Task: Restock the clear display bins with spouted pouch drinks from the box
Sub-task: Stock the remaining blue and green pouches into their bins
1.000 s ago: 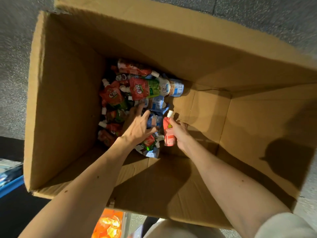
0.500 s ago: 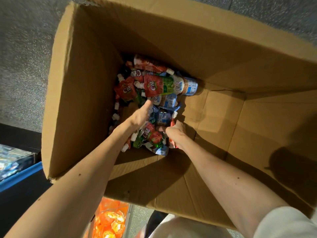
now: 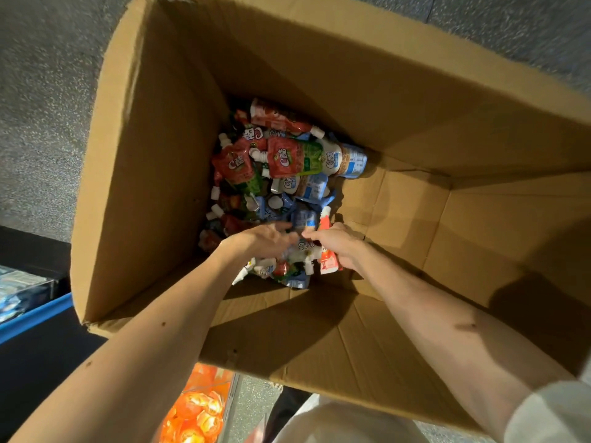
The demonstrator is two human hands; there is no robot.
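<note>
- The spouted pouch drinks [image 3: 271,174] are soft foil packs in red, green, blue and white with white screw caps. They lie in a loose heap on the bottom of the tall brown cardboard box [image 3: 144,187], crowded into its far left corner and along its left wall.
- At the heap's far edge a red and green pouch [image 3: 289,158] lies flat. It touches a white and blue pouch [image 3: 347,159], which reaches furthest toward the box's right side.
- The right hand [image 3: 339,244] is at the heap's near right edge, its fingers curled round a slim orange-red pouch [image 3: 329,265]. The pouch's white cap pokes out past the hand toward the far wall, and its lower end points toward the near wall.
- The left hand [image 3: 262,239] lies on the heap just beside the right one. Its fingers are stretched loosely toward the right hand, with the fingertips of the two nearly meeting. It is blurred.
- Both forearms reach in over the box's near wall, and the right arm ends in a pale sleeve [image 3: 550,414].
- Grey speckled floor [image 3: 38,123] shows beyond the box's left and far walls.
- Past the near left corner runs a blue-edged shelf [image 3: 32,314] with bluish packets on it.
- Under the near wall sit glossy orange packets [image 3: 192,414]; I cannot tell what holds them.
</note>
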